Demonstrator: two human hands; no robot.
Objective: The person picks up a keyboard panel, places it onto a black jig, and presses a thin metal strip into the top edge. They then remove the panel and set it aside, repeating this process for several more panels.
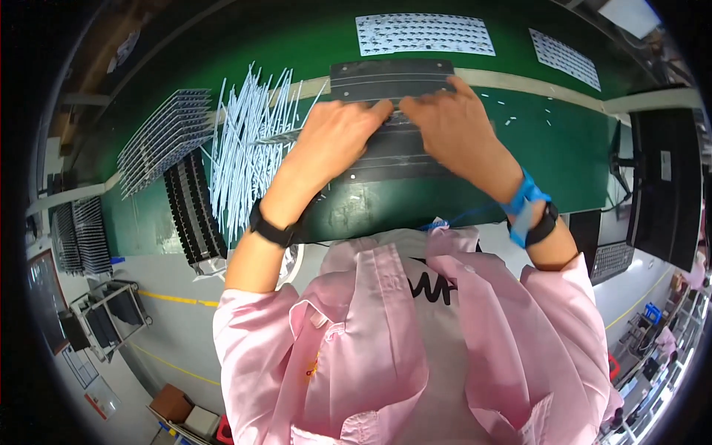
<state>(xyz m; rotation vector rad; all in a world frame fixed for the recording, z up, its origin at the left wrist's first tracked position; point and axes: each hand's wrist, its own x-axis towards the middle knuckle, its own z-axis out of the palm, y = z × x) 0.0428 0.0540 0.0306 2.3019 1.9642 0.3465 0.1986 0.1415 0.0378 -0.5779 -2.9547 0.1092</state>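
Note:
A dark flat plate (pixel 400 159) with grooves across it and small screws near its corners lies on the green bench mat in front of me. My left hand (pixel 334 137) is over its left part, fingers curled and the tips pinched near the middle. Close beside it, my right hand (pixel 454 130) pinches at the plate's centre, slightly blurred. What sits between the fingertips is too small to make out. A thin grey strip (pixel 276 139) juts out left of my left hand; whether that hand touches it is hidden. Left of the plate lies a loose pile of thin pale sticks (pixel 248 148).
Stacked perforated panels (pixel 165 137) and a black slotted rack (pixel 194 211) stand at the left. White perforated sheets (pixel 424 35) lie at the back. Small pale scraps (pixel 510 120) are scattered right of the plate. A monitor (pixel 665 185) and keyboard (pixel 613 262) stand at the right.

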